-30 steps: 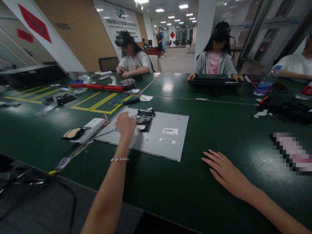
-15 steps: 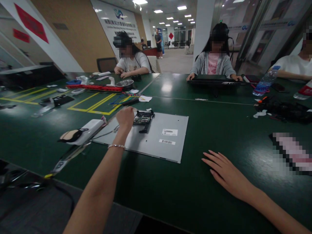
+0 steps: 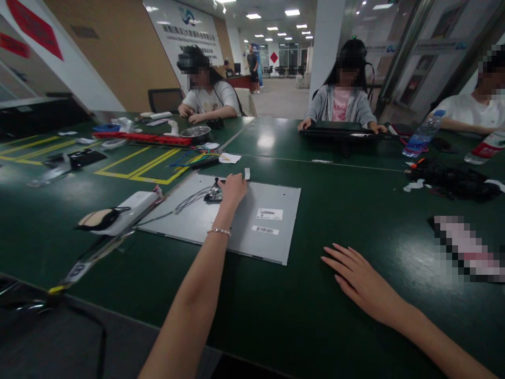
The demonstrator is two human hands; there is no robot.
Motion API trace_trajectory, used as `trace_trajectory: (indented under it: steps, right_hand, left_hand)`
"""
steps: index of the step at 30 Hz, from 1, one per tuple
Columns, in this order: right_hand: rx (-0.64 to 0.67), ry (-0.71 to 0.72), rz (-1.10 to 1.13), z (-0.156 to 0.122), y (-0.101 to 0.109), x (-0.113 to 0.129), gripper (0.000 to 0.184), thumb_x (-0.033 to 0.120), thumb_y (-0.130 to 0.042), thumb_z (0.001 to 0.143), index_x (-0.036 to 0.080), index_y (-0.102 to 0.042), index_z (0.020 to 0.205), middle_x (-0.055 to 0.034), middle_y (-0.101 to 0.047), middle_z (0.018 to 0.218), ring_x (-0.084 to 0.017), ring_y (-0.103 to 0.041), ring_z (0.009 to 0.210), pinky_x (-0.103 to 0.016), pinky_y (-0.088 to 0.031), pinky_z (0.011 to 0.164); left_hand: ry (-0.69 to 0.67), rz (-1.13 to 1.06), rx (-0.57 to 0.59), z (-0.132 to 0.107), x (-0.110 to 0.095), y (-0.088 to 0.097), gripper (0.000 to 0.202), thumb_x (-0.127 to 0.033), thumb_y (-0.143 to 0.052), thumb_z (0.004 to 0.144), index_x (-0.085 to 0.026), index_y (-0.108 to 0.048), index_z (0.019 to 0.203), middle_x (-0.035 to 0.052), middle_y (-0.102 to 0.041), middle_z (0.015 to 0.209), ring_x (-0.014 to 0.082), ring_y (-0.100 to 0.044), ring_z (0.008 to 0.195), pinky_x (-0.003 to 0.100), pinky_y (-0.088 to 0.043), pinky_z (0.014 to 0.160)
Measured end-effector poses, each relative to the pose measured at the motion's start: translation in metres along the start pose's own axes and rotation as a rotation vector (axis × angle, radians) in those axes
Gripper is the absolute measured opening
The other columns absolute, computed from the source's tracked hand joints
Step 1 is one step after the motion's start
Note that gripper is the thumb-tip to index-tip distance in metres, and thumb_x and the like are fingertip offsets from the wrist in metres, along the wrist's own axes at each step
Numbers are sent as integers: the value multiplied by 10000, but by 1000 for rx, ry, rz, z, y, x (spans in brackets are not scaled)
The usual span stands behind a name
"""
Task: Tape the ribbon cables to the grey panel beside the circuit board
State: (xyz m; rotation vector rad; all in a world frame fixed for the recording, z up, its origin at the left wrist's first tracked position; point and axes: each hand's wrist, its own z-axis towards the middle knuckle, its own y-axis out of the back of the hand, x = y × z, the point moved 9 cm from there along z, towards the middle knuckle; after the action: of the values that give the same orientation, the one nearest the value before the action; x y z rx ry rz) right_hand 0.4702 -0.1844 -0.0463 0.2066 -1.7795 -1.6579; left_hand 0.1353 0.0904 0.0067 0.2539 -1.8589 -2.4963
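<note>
A grey metal panel [image 3: 272,234] lies flat on the green table [image 3: 276,305], with two white labels on it. At its far edge sits a small circuit board [image 3: 213,196] with grey wires [image 3: 189,200] trailing left. My left hand [image 3: 232,188] reaches over the panel and rests on the board's right part, fingers curled down on it; that part of the board is hidden. There is a bead bracelet on my left wrist. My right hand [image 3: 355,279] lies flat on the table to the right of the panel, fingers spread, holding nothing.
A white device [image 3: 132,206] with a tan and black piece lies left of the panel. Further left are yellow tape lines, a red tray [image 3: 145,138] and a metal bowl [image 3: 195,132]. Three people sit across the table. A water bottle [image 3: 420,138] and black parts [image 3: 453,181] lie at the right.
My left hand has moved right and further away, from the panel's left side onto the circuit board. My right hand has stayed flat in place. The view has shifted slightly.
</note>
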Motion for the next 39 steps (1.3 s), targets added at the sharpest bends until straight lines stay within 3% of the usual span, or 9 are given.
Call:
trace_trajectory:
  steps: [6,13,17,22,27,31,39]
  right_hand:
    - [-9,-3,12,0,2,1,482,350,-373,999,351,-355,1481,24,-343,1556,-242,-263,1440,-554,-238,1164]
    - [3,-2,20,-1,1,-1,481,352,-369,1001,349,-354,1482,30,-335,1559,-237,-249,1444,-550,-230,1169]
    - [7,-2,12,-1,1,-1,480,348,-370,1000,347,-357,1480,35,-327,1562,-231,-248,1445,-544,-226,1172]
    - [-23,9,31,-1,4,0,481,327,-381,994,346,-369,1475,26,-353,1551,-236,-269,1437,-544,-239,1168]
    - [-33,10,32,-1,4,-1,490,335,-380,995,351,-350,1484,25,-355,1549,-239,-272,1436,-549,-238,1166]
    - [-19,9,20,-1,1,-3,486,337,-379,996,355,-353,1481,35,-330,1560,-234,-261,1440,-545,-231,1170]
    - [0,-8,26,-1,2,-3,480,347,-372,1001,355,-353,1481,40,-328,1561,-231,-250,1444,-547,-227,1172]
  left_hand:
    - [163,-33,111,9,37,11,451,-361,-471,882,-152,-519,1278,227,-544,1311,398,-452,1243,688,-279,999]
    - [421,-21,263,5,97,3,651,-546,-449,850,-143,-452,1361,261,-456,1401,446,-385,1304,712,-246,1000]
    - [475,-5,271,1,116,2,698,-593,-394,864,-126,-445,1381,255,-446,1420,445,-339,1340,714,-202,1022]
    - [479,19,229,-3,124,3,700,-594,-340,892,-93,-481,1359,267,-487,1382,446,-350,1337,695,-222,1018]
    - [479,38,219,-5,126,2,720,-589,-311,908,-76,-437,1396,278,-518,1346,419,-450,1278,664,-242,1028]
    - [493,39,233,-4,124,2,763,-607,-327,900,-58,-405,1424,285,-504,1358,414,-442,1291,644,-252,1043]
    - [506,13,233,-4,116,4,844,-675,-243,896,-25,-473,1383,312,-533,1310,459,-450,1269,699,-239,1018]
